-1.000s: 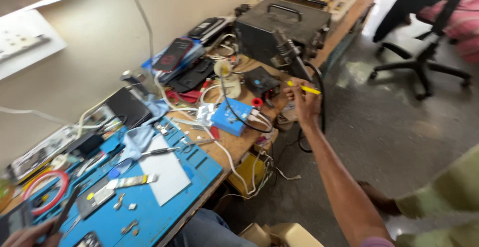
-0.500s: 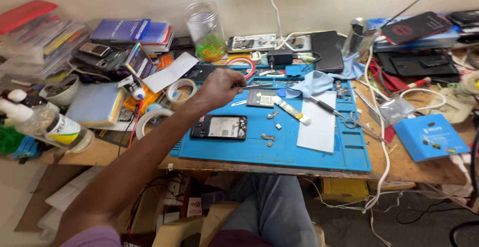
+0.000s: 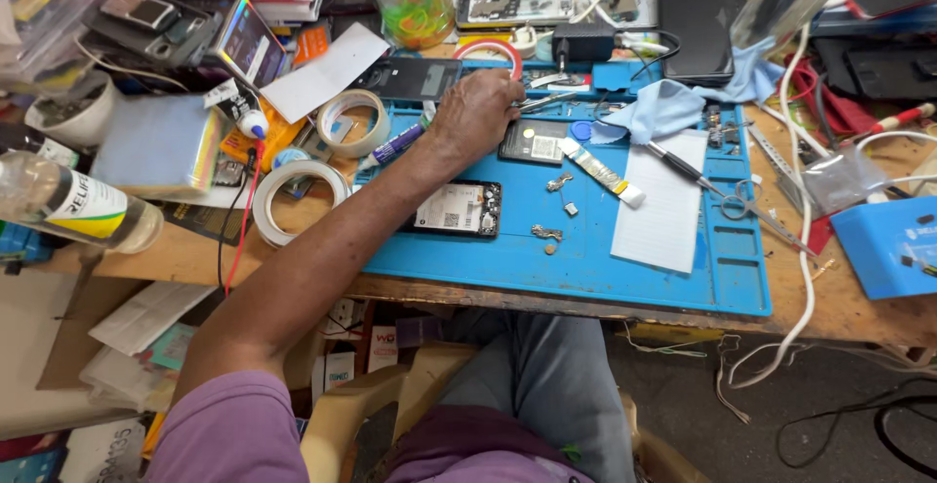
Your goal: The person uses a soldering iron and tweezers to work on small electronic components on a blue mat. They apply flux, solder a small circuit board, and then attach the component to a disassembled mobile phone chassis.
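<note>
One hand only shows, our left hand [image 3: 478, 112], which has swung in from the tape rolls to rest knuckles-up on the blue mat [image 3: 586, 259] beside the opened phone [image 3: 534, 141], fingers curled, contents impossible to tell, while our right hand has left view.

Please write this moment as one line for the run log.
left hand: resting on blue rubber work mat, fingers beside small black opened phone | right hand: not in view

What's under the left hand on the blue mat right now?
The left hand rests on the blue mat, its fingers at the edge of a dark phone part. Whatever lies beneath the palm is covered.
</note>
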`<state>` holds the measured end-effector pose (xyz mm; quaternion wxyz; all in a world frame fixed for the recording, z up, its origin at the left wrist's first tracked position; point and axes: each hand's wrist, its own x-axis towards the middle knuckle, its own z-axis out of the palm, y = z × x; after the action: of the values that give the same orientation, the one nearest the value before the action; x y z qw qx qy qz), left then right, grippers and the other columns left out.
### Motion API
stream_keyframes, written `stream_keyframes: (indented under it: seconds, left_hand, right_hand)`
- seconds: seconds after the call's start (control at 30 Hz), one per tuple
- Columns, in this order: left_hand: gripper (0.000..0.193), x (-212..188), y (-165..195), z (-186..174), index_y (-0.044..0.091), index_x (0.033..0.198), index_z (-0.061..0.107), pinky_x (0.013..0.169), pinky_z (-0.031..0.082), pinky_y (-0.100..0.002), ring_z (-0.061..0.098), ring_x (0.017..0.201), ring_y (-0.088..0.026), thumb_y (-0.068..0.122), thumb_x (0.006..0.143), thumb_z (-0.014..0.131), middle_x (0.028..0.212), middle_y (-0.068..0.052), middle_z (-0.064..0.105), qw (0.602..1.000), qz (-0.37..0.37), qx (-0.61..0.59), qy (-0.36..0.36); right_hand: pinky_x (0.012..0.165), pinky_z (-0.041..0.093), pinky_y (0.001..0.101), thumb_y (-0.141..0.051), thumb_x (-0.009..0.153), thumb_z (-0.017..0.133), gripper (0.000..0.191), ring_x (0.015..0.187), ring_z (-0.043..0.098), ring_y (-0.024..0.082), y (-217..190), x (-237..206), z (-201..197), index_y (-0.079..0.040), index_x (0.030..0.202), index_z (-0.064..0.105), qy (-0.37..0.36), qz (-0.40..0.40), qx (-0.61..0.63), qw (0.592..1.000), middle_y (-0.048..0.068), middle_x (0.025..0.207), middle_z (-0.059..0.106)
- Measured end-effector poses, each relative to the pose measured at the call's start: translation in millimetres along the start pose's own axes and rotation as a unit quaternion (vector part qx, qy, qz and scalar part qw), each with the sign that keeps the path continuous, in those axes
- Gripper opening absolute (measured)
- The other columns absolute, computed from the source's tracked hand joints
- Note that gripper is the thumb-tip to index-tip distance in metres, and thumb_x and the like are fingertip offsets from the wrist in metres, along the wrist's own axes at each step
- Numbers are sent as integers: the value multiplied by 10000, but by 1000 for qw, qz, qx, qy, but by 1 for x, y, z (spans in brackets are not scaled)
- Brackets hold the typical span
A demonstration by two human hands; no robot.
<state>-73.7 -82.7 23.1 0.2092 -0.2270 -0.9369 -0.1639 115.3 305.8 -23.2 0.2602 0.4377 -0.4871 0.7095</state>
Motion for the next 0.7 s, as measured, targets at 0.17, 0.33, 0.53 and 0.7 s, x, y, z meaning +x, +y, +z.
stream_keyframes:
  seconds: [0.17,0.33,0.53,0.7]
  left_hand:
    - [379,-46,-28,-19,103,1296,644,1028,540,-449,646,1186,-310,227,973,801,1236,-131,684,996,70,-59,15]
    - [802,-108,-40,-50,103,1398,565,1076,437,-492,556,1275,-332,412,735,894,1336,-154,636,983,10,-75,-170]
    - [875,-138,-49,-62,52,1454,530,1089,427,-488,550,1283,-363,386,732,895,1338,-191,626,981,26,-110,-156]
    - [826,-136,-43,-55,45,1438,530,1045,478,-452,609,1174,-345,314,732,864,1231,-181,661,977,-5,-147,-153]
  right_hand:
    - [665,573,296,-195,974,698,197,775,704,150,26,12,49,-66,1114,751,-25,25,13,999,82,927,750]
    - [661,571,302,-167,959,716,181,776,706,157,36,21,81,-69,1106,756,-47,46,-2,998,82,929,749]
    - [657,569,311,-133,940,738,169,778,708,166,24,36,105,-73,1096,762,-51,63,-59,995,83,931,748]
    - [654,566,317,-105,924,757,167,779,710,173,31,70,132,-76,1088,767,-47,185,-315,930,84,933,747]
